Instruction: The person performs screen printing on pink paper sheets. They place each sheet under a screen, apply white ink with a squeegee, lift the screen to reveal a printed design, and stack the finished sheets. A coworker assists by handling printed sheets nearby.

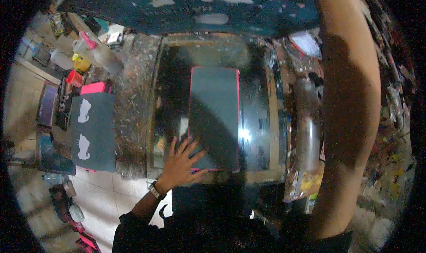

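A dark grey rectangular sheet [214, 106] with pink edges lies on the shiny glass-like top of a worktable [173, 71]. My left hand [183, 163] is open, its fingers spread over the near left corner of the sheet. My right arm reaches up along the right side and past the top edge, so its hand is out of sight. Across the top of the view stretches a dark blue-green panel [177, 17] with pale patches. Shadow darkens part of the sheet.
On the left, another dark sheet [100, 131] with two white cat shapes lies over pink pieces. Beyond it stand a red cup [74, 78] and a yellow container [80, 63]. A clear cylinder-like roll [307, 124] lies right of the worktable. Clutter lines the far right.
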Demonstrator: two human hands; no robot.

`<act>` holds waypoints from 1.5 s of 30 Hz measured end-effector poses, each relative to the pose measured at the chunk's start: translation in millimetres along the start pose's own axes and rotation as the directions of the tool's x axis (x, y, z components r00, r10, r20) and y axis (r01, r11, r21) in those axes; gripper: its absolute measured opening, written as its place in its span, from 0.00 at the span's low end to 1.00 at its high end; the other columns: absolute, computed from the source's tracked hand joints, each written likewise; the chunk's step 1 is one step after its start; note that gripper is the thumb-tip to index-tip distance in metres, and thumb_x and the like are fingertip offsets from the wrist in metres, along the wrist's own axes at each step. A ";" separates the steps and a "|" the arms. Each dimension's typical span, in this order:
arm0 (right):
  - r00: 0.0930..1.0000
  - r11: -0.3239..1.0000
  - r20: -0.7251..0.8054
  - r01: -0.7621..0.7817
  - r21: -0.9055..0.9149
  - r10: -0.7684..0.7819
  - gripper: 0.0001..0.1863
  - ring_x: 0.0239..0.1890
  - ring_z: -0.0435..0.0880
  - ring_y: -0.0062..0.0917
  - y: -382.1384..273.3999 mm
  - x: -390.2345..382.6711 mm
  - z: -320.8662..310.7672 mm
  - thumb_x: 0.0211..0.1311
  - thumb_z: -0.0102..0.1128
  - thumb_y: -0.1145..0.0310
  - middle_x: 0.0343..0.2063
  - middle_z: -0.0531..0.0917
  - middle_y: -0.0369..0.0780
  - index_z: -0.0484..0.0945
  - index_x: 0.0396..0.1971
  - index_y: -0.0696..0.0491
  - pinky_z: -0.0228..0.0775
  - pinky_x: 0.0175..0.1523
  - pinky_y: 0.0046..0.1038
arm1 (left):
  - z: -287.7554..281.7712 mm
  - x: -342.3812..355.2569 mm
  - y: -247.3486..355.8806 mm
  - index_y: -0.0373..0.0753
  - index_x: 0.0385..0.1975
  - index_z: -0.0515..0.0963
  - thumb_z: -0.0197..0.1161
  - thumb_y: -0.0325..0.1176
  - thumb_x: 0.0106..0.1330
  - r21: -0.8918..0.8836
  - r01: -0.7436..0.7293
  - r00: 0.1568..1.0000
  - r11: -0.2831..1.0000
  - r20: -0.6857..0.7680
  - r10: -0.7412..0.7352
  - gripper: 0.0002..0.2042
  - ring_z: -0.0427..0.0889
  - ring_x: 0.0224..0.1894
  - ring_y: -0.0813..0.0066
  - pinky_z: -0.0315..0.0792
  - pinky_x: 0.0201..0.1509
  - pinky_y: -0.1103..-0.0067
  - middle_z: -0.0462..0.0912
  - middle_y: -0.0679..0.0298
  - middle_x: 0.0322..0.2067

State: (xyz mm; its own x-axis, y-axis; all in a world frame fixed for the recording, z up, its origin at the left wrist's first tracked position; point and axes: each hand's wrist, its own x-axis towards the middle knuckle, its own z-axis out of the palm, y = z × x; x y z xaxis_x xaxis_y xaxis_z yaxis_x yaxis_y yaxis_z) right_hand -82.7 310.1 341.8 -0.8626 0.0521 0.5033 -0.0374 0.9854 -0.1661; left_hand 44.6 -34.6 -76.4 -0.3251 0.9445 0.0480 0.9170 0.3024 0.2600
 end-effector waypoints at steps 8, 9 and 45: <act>0.993 0.989 -0.017 -0.117 -0.088 0.115 0.50 0.65 0.75 0.54 -10.5 -9.4 -4.9 0.60 0.57 0.30 0.61 0.75 0.62 0.75 0.58 0.70 0.66 0.69 0.45 | 3.0 3.6 -2.4 0.53 0.65 0.76 0.58 0.66 0.66 -0.019 -0.044 0.997 0.999 -0.065 0.043 0.32 0.56 0.76 0.49 0.40 0.79 0.46 0.67 0.56 0.70; 0.989 0.979 -0.022 -0.150 -0.137 0.148 0.49 0.62 0.77 0.55 -23.2 -18.0 -7.7 0.59 0.56 0.29 0.59 0.77 0.62 0.79 0.56 0.66 0.68 0.67 0.45 | 2.7 4.2 -2.0 0.53 0.65 0.75 0.58 0.66 0.66 -0.019 -0.055 0.997 0.998 -0.063 0.054 0.33 0.55 0.77 0.49 0.40 0.79 0.46 0.68 0.56 0.70; 0.984 0.966 0.174 0.024 -0.257 0.022 0.21 0.33 0.88 0.46 6.0 -266.6 292.5 0.66 0.63 0.56 0.30 0.87 0.45 0.71 0.50 0.53 0.75 0.47 0.49 | 0.7 -51.9 14.0 0.27 0.54 0.65 0.54 0.33 0.79 -0.878 0.304 0.586 0.370 -0.134 -0.799 0.15 0.89 0.36 0.65 0.86 0.40 0.72 0.84 0.49 0.38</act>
State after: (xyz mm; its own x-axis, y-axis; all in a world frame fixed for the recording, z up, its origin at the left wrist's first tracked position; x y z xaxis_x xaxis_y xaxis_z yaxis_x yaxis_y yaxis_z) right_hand -0.5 254.8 -41.4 -0.9378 0.0448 0.3442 0.0732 0.9949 0.0697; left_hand 74.4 -79.4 -75.9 -0.9542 0.2949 -0.0505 0.0377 0.2859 0.9575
